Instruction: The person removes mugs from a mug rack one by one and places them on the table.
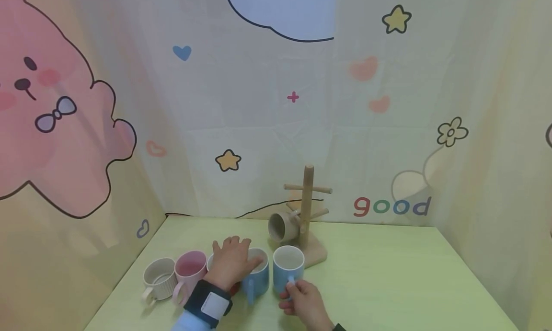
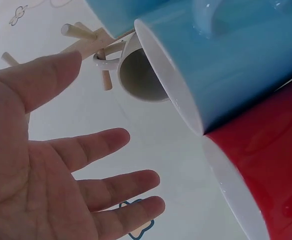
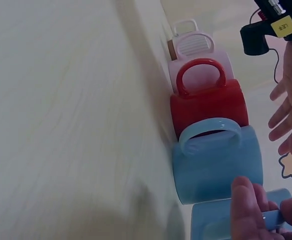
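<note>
My right hand (image 1: 307,303) pinches the handle of the rightmost blue mug (image 1: 281,271), thumb and fingers closing on it in the right wrist view too. Over the row of mugs reaches my left hand (image 1: 233,261), fingers spread and holding nothing. It overlaps the red mug (image 3: 210,107) in the head view, with its thumb across the opening of the second blue mug (image 1: 258,283). Farther left stand a pink mug (image 1: 191,265) and a cream ribbed mug (image 1: 160,279), handles toward me. Behind them, a light mug (image 1: 282,227) hangs sideways on a wooden mug tree (image 1: 307,201).
The pale yellow-green table (image 1: 388,273) stretches to the right of the mugs. At its back edge hangs a printed cloth (image 1: 258,106) with stars and hearts. The mug tree's base (image 1: 316,254) sits just behind the rightmost blue mug.
</note>
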Demonstrator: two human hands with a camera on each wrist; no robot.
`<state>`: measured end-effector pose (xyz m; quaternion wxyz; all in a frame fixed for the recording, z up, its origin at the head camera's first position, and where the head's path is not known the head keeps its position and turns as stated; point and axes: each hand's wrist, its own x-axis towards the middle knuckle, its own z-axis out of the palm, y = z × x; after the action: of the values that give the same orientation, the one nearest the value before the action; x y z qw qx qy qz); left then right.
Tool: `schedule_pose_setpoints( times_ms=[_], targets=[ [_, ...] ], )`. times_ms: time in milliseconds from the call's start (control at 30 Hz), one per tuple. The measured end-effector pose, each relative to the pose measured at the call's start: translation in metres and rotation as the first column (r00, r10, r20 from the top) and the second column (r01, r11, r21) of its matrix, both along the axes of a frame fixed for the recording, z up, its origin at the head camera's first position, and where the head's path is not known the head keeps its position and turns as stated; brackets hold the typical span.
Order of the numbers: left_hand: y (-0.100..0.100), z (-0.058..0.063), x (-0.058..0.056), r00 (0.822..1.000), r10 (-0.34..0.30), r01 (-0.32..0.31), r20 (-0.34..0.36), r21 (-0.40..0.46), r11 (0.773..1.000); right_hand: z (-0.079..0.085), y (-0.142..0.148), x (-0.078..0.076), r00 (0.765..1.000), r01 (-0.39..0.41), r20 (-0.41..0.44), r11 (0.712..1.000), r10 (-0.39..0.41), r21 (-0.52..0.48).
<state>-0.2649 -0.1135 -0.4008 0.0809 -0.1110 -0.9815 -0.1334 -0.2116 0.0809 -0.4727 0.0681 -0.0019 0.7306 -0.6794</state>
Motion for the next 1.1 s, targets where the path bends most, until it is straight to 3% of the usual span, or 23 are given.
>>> schedule_pose_setpoints(
  times_ms=[533,1100],
  targets=[
    [0.001,0.002,0.001,0.999,-0.013,0.012,0.034,0.024,1.000,-0.013,-0.015,-0.003,1.000,0.029,0.001,0.999,-0.029,0.021],
    [0.003,0.001,0.001,1.000,-0.019,0.019,0.012,0.020,1.000,-0.020,-0.020,0.001,0.999,0.016,-0.040,0.999,-0.015,0.033]
  ],
)
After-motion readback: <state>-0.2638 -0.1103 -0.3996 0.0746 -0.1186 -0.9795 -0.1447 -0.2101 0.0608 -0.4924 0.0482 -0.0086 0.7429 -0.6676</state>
